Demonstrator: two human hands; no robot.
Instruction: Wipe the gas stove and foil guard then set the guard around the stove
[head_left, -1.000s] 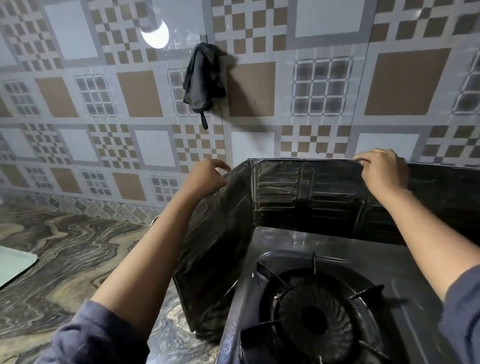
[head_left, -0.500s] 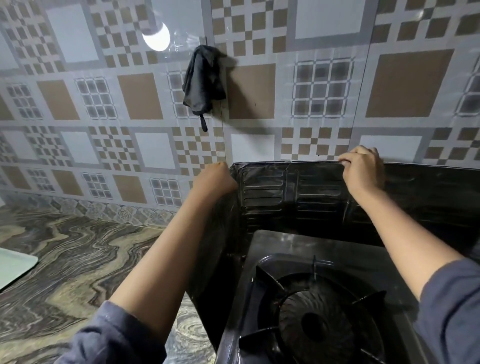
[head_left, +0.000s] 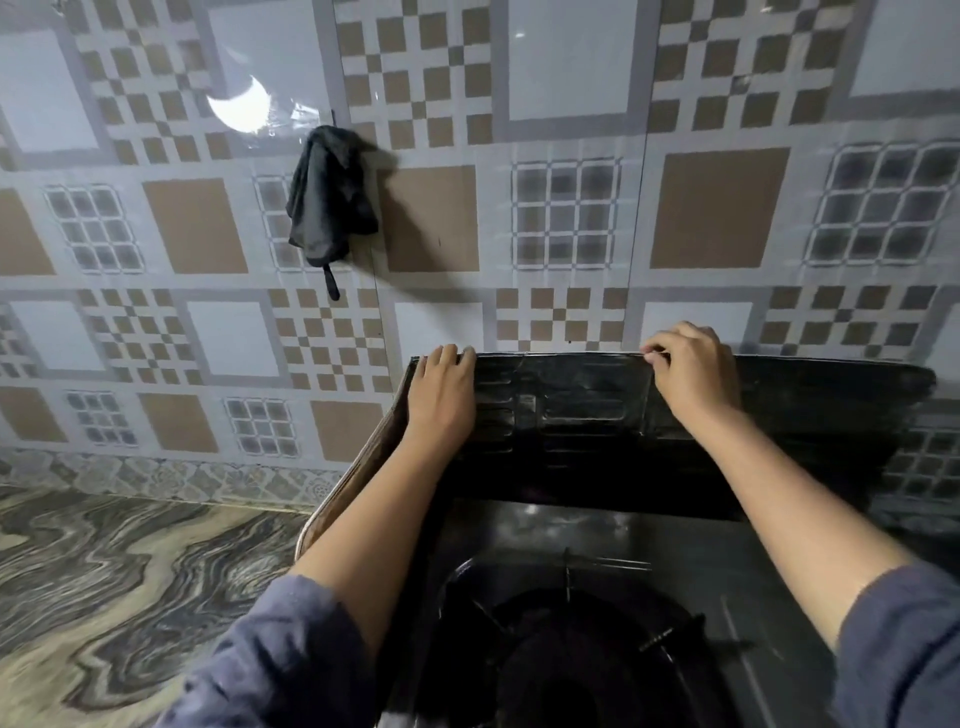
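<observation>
Patterned wall tiles (head_left: 717, 208) in brown, grey and white are seen behind both hands, and a marbled countertop (head_left: 104, 597) lies to the left of the left forearm. Above and left of the left hand (head_left: 441, 400), a dark cloth (head_left: 330, 202) is hung on the wall. The foil guard (head_left: 582, 410) is stood upright against the wall behind the gas stove (head_left: 587, 639), with a side panel folded forward along the stove's left edge. Its top edge is gripped near the left corner by the left hand, fingers curled over the rim. Further right, the same edge is pinched by the right hand (head_left: 693, 379) between thumb and fingers. Below and between the forearms, the burner grate is seen.
</observation>
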